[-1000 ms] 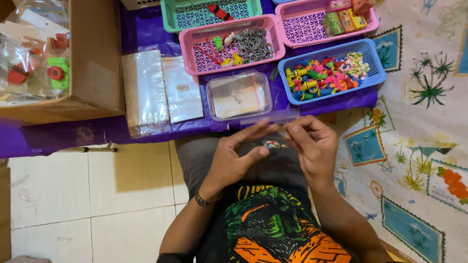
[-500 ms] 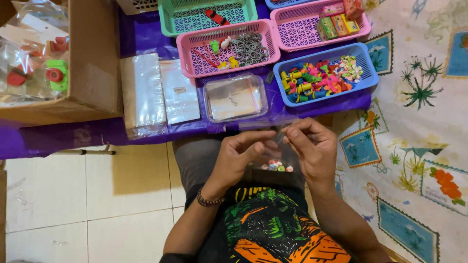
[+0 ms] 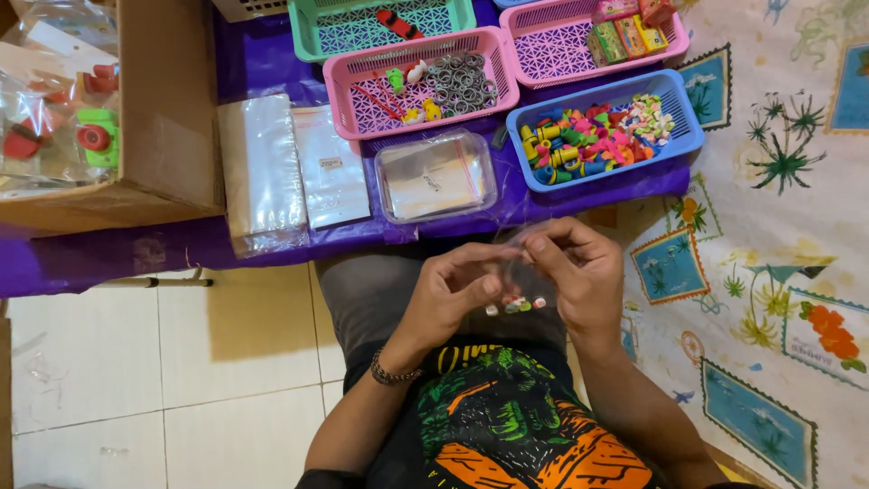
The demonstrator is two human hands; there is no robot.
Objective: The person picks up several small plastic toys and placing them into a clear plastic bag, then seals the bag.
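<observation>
— Pale floor tiles (image 3: 181, 362) near, purple cloth (image 3: 262, 63) across the far side, patterned mat (image 3: 778, 272) on the right. On the cloth?

— Far row: green basket (image 3: 362, 27), two pink baskets (image 3: 425, 81) (image 3: 579, 36), blue basket (image 3: 674, 113) heaped with small bright pieces. Metal rings (image 3: 457, 77) in the middle pink one. Nearer: clear box (image 3: 434, 177) of little bags, stack of plastic sleeves (image 3: 262, 172) to its left, cardboard box (image 3: 167, 109) at far left.

— And the hands?

— Both over the lap, close together. Left hand (image 3: 453, 290) pinched narrow on the left edge of a small clear bag (image 3: 520, 272); right hand (image 3: 579, 272) pinched on the top right edge, fingers curled in. Beaded bracelet (image 3: 394, 373) on the left wrist.

— Anything inside the bag?

— Few small coloured beads (image 3: 516, 305) gathered at the bottom, just below the fingers. Bag well apart from the baskets, nearer than the cloth's edge. Open or sealed at the top: cannot tell.
</observation>
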